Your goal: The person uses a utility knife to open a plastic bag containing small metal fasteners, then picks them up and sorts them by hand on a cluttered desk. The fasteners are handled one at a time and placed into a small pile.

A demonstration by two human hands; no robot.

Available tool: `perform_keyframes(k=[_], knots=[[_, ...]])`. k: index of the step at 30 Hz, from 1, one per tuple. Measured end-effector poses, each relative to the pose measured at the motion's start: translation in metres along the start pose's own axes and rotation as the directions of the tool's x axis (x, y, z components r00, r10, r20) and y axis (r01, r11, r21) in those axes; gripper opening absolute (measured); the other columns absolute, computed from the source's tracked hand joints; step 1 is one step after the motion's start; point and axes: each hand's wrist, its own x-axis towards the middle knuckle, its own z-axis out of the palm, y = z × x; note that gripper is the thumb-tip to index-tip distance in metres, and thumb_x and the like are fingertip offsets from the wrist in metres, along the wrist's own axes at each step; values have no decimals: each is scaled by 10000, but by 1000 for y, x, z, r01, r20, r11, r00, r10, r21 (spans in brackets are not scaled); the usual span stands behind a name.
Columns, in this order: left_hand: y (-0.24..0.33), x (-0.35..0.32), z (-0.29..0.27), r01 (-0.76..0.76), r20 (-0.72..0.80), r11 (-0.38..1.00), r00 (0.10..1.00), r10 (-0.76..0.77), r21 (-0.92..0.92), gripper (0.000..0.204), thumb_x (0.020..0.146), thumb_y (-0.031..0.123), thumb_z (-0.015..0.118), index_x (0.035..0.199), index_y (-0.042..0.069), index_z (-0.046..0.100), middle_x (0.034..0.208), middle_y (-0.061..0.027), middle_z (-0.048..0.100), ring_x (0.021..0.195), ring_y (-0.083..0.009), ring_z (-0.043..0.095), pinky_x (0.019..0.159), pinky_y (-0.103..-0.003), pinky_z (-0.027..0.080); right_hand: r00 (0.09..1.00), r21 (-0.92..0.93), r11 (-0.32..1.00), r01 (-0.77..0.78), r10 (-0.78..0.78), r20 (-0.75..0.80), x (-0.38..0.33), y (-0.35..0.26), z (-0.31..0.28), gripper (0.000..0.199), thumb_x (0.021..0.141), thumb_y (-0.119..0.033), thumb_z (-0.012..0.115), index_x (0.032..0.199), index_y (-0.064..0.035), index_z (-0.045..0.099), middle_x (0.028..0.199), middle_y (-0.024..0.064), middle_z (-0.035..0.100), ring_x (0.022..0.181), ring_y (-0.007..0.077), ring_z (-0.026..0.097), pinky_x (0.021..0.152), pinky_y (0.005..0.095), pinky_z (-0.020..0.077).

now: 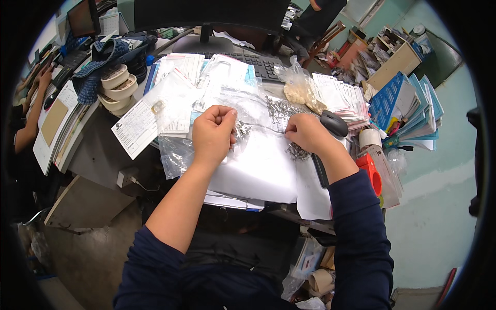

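Note:
My left hand (214,132) is closed, fingers curled toward the thumb, above clear plastic bags. What it holds, if anything, is hidden. To its right my right hand (310,134) is closed in a pinch with fingertips down; I cannot make out what is in them. A thin dark line runs between the hands; whether it is a cord or a bag's edge I cannot tell. Small metal parts (280,107) lie heaped beyond the right hand, and another small pile (298,152) sits under it. More metal pieces lie beside the left fingers. White paper (258,173) spreads beneath.
A black mouse (335,123) rests by my right hand, near a bag of beige pieces (298,93) and stacked slips (341,98). A keyboard (261,64) and monitor stand behind. At right is a red tape dispenser (370,174). Another person's arm (32,116) shows at far left.

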Motion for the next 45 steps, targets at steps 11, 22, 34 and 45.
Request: perform_keyframes(k=[11, 22, 34, 45], knots=[[3, -2, 0, 3, -5, 1000, 1000, -3, -10, 141, 908, 131, 625, 883, -7, 637, 615, -10, 589, 448, -55, 505, 399, -218, 384, 994, 212, 973, -88, 98, -39, -1, 13, -4, 170, 798, -145, 679, 843, 19, 676, 724, 81, 644, 679, 158, 585, 657, 305, 482], [-1, -1, -2, 4, -9, 1000, 1000, -4, 0, 152, 908, 146, 633, 893, -5, 641, 616, -8, 590, 449, -54, 506, 395, -223, 385, 997, 4, 1000, 16, -15, -82, 6, 6, 4, 115, 785, -94, 666, 849, -8, 705, 817, 194, 686, 757, 348, 660, 718, 393, 517], [1, -1, -2, -3, -6, 1000, 1000, 3, -2, 139, 910, 136, 629, 891, -2, 637, 613, -8, 587, 448, -54, 507, 390, -221, 379, 974, -285, 952, 113, -163, -158, 6, 1, 14, 125, 745, -97, 619, 770, 8, 681, 779, 216, 666, 766, 388, 647, 735, 437, 525], [2, -2, -2, 4, 10, 1000, 1000, -4, -13, 136, 905, 132, 629, 895, -3, 637, 620, -10, 593, 451, -52, 510, 384, -221, 379, 975, 776, 609, -164, 219, 35, 14, -4, -26, 149, 814, -136, 618, 750, -2, 604, 723, 120, 664, 455, 117, 560, 391, 246, 394]])
